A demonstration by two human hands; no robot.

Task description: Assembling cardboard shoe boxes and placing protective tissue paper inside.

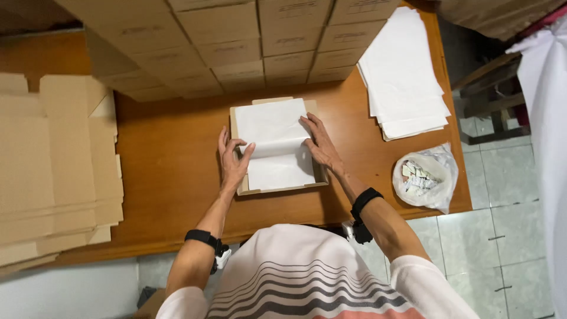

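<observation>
An open shallow cardboard box (236,127) lies in the middle of the wooden table (165,171), lined with white tissue paper (273,127). My left hand (233,162) rests on the box's left side, thumb and fingers pinching a fold of the paper. On the right side my right hand (321,143) presses flat on the paper with its fingers spread. Both wrists wear black bands.
Stacked closed cardboard boxes (236,47) fill the table's far side. A pile of white paper sheets (401,74) lies at the back right. A plastic bag of small packets (422,177) sits near the right edge. Flat cardboard blanks (53,165) are piled at the left.
</observation>
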